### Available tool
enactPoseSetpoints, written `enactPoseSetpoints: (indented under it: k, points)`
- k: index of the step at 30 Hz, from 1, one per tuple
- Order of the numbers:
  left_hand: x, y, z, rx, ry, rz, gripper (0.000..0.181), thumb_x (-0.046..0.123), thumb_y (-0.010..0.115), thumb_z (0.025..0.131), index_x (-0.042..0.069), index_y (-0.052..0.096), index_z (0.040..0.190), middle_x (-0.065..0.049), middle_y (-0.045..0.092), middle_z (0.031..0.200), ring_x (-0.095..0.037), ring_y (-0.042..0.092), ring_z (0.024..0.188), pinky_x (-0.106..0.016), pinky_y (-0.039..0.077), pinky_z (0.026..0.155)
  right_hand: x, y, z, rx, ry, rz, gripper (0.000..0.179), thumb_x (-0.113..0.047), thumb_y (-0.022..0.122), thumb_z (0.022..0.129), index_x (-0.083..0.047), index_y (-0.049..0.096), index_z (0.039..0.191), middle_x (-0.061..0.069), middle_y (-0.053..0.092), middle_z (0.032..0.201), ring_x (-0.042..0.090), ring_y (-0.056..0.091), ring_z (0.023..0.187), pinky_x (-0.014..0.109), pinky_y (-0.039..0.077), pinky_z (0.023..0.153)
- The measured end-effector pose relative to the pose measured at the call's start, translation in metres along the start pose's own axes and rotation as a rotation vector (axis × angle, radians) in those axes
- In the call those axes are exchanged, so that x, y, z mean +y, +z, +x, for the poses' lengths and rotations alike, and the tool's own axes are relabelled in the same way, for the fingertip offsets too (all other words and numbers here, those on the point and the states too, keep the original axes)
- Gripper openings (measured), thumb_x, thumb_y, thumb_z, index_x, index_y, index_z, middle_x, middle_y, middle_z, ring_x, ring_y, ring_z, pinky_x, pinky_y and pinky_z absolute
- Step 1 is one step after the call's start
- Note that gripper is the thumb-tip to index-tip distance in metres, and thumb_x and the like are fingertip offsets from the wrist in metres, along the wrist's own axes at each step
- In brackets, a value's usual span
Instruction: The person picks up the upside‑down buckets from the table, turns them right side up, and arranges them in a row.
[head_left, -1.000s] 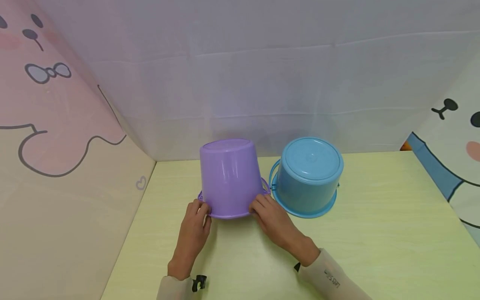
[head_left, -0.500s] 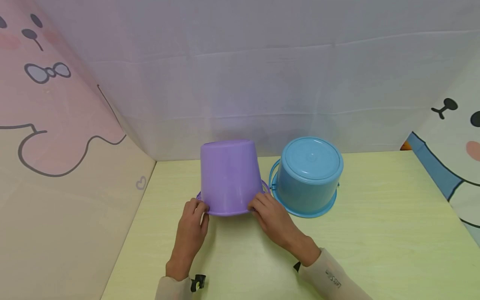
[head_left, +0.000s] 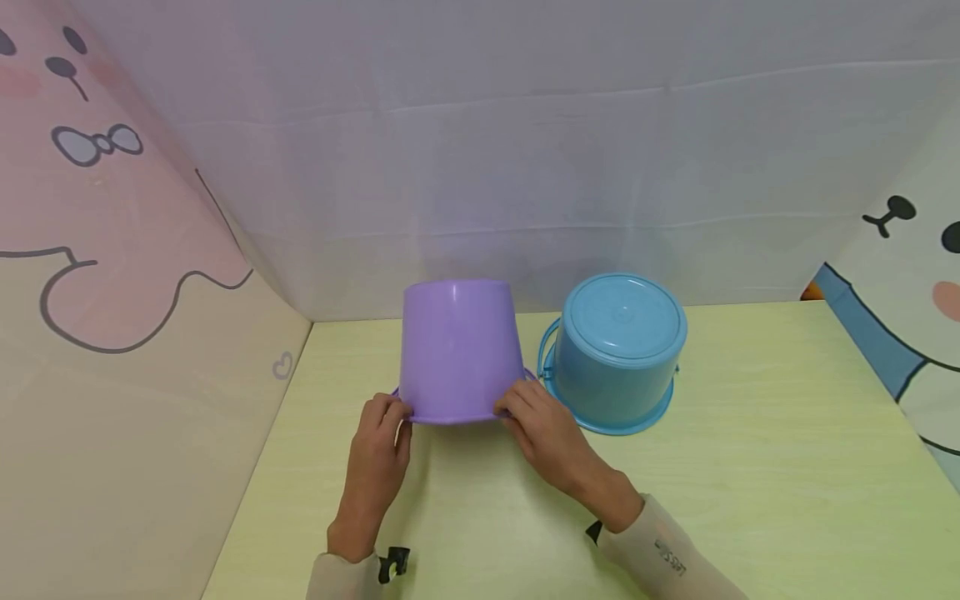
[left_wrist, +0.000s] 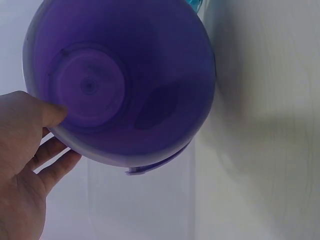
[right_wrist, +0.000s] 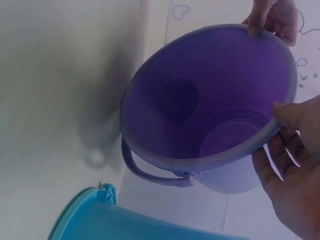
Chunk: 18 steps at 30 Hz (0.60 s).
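A purple bucket (head_left: 461, 354) is tipped with its near rim raised off the table and its base pointing up and away. My left hand (head_left: 378, 450) pinches the near rim at its left side, thumb inside the mouth and fingers outside, as the left wrist view shows on the bucket (left_wrist: 150, 75). On the right side of the same rim, my right hand (head_left: 543, 433) pinches likewise. The bucket's inside (right_wrist: 215, 95) holds nothing that I can see. Its purple handle (right_wrist: 150, 175) hangs by the rim in the right wrist view.
Just right of the purple bucket, a light blue bucket (head_left: 622, 354) stands upside down on the pale yellow table (head_left: 750, 433), its handle (head_left: 546, 350) toward the purple one. A white cloth wall (head_left: 525, 167) rises behind, with printed panels at both sides.
The near rim of the purple bucket has risen, and the bucket has tipped further back, so its base face has gone from sight. Both hands moved up slightly with it.
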<state>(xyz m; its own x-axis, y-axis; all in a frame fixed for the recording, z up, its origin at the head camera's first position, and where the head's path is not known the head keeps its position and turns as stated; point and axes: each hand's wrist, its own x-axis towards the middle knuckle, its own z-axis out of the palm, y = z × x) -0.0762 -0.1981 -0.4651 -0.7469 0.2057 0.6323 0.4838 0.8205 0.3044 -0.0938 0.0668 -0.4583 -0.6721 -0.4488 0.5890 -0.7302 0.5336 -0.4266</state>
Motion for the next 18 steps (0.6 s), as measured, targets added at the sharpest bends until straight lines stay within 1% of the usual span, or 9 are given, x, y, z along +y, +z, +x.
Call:
enactPoseSetpoints:
  k: [6,12,18]
  points:
    - [0.001,-0.003,0.002,0.02,0.005,-0.014,0.031,-0.024,0.075,0.081,-0.001,0.063,0.097,-0.012,0.056,0.098,-0.029,0.057,0.093,-0.041,0.056,0.07,-0.003,-0.004,0.002,0.013,0.009,0.029,0.017,0.002,0.074,0.095,-0.01,0.064,0.104,0.0,0.061,0.1,0.02,0.057,0.094,0.038,0.055,0.083]
    - [0.004,-0.005,0.007,0.029,0.003,-0.001,0.03,-0.024,0.075,0.082,-0.002,0.064,0.099,-0.013,0.057,0.098,-0.029,0.056,0.091,-0.039,0.055,0.07,-0.004,-0.008,0.004,-0.001,0.034,0.053,0.019,0.003,0.073,0.096,-0.01,0.064,0.106,0.0,0.062,0.101,0.02,0.057,0.095,0.035,0.054,0.079]
    - [0.005,-0.006,0.011,0.056,0.013,-0.008,0.032,-0.025,0.076,0.08,-0.002,0.064,0.1,-0.012,0.057,0.098,-0.027,0.057,0.091,-0.041,0.054,0.068,-0.003,-0.011,0.005,-0.005,0.051,0.073,0.016,0.001,0.071,0.098,-0.009,0.064,0.109,0.0,0.062,0.103,0.019,0.056,0.095,0.034,0.054,0.077]
